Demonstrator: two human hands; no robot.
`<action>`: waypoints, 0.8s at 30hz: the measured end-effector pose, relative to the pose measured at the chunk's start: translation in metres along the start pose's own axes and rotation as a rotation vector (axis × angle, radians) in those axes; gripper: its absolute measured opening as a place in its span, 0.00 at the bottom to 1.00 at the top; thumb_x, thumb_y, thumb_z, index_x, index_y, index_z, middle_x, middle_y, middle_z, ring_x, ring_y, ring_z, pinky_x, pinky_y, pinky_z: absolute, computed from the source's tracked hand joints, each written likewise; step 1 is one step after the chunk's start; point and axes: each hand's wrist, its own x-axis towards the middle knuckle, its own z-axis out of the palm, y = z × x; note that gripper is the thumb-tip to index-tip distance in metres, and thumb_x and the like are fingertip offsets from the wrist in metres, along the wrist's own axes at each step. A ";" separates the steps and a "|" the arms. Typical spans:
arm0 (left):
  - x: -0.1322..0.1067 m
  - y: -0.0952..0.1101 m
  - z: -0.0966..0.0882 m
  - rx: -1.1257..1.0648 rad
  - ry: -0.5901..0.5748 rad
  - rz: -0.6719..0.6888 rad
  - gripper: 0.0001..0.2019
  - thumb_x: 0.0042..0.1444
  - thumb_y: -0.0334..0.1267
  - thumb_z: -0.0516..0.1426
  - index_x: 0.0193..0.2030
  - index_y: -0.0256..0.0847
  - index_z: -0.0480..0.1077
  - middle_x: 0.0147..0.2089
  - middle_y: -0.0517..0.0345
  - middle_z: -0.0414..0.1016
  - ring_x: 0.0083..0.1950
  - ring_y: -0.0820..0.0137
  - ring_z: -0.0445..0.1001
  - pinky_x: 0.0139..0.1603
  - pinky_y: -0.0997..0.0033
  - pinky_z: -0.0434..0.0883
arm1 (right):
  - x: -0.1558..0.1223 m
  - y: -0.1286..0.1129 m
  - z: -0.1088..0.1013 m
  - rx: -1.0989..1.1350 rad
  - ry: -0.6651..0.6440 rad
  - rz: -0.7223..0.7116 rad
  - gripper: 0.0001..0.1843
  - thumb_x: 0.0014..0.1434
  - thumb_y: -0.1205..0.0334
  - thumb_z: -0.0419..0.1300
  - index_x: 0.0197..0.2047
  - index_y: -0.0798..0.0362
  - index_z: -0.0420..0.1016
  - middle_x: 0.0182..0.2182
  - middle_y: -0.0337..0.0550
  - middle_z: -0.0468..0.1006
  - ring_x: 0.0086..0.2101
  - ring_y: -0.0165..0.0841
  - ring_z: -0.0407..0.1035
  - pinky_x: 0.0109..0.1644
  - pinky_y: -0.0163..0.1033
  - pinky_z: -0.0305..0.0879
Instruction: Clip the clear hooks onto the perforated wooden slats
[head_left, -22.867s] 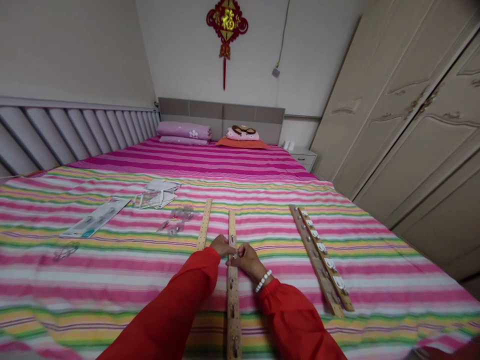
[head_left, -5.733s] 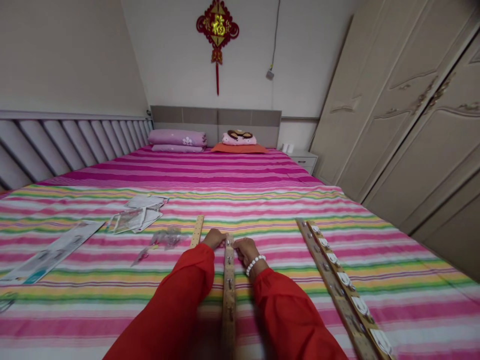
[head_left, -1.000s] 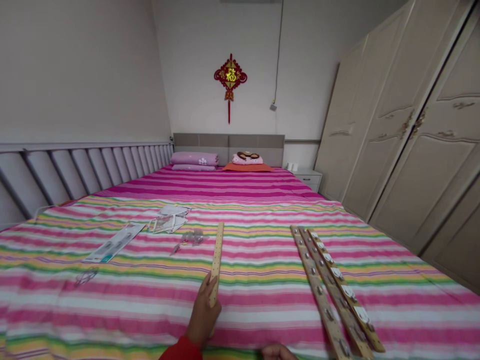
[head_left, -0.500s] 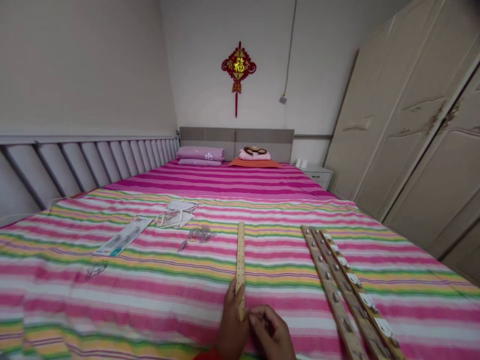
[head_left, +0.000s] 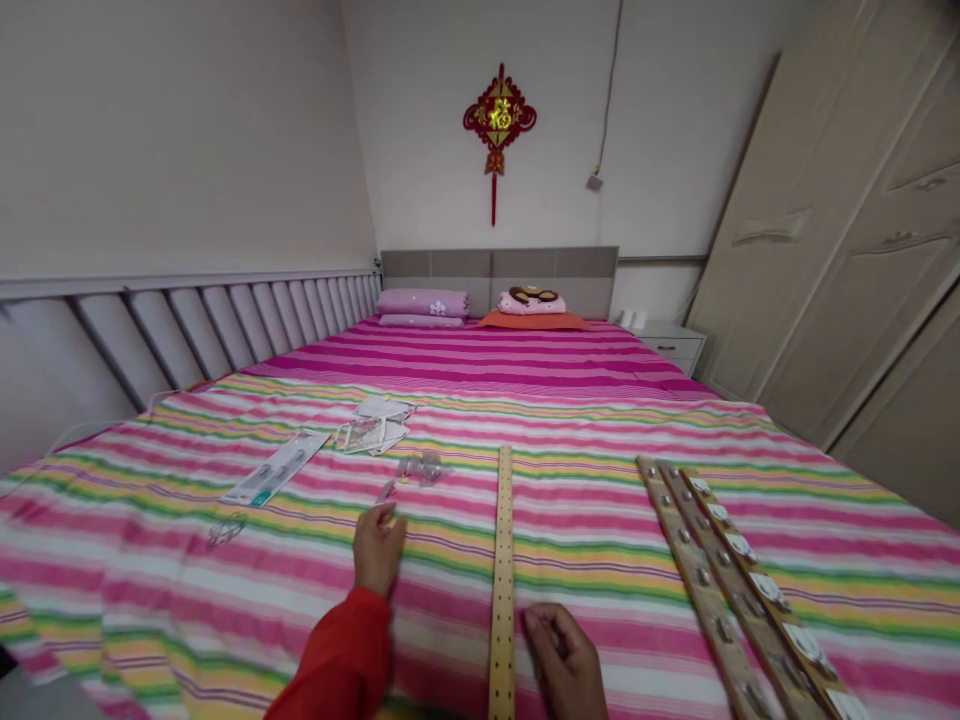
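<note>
A pale wooden strip with rows of small holes point(head_left: 503, 580) lies lengthwise on the striped bedspread. To its left, my left hand point(head_left: 378, 550) reaches out with thumb and fingers somewhat apart, its fingertips just short of or touching a small grey piece point(head_left: 386, 491). Slightly beyond are small clear plastic packets point(head_left: 424, 467). Close to the strip's right side, my right hand point(head_left: 564, 657) is curled, thumb against the fingers; whatever it pinches, if anything, is hidden.
Several wooden strips bearing metal clips point(head_left: 705, 577) and white round pieces point(head_left: 770, 590) lie at the right. On the left are a long packaged card point(head_left: 277, 468), a tangle of thin wire-like loops point(head_left: 226, 530) and white packets point(head_left: 375, 428). A railing point(head_left: 262, 310) borders the bed.
My left hand has let go of the holed strip and moved left and forward to the small pieces. My right hand stays curled beside the strip. The view has turned slightly left.
</note>
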 end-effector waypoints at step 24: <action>-0.049 0.046 -0.017 -0.782 -0.104 -0.717 0.05 0.49 0.25 0.60 0.33 0.35 0.74 0.31 0.57 0.77 0.31 0.79 0.74 0.35 0.82 0.72 | -0.002 -0.013 0.001 0.038 -0.034 0.078 0.19 0.47 0.45 0.66 0.28 0.54 0.71 0.16 0.31 0.62 0.18 0.25 0.53 0.20 0.31 0.48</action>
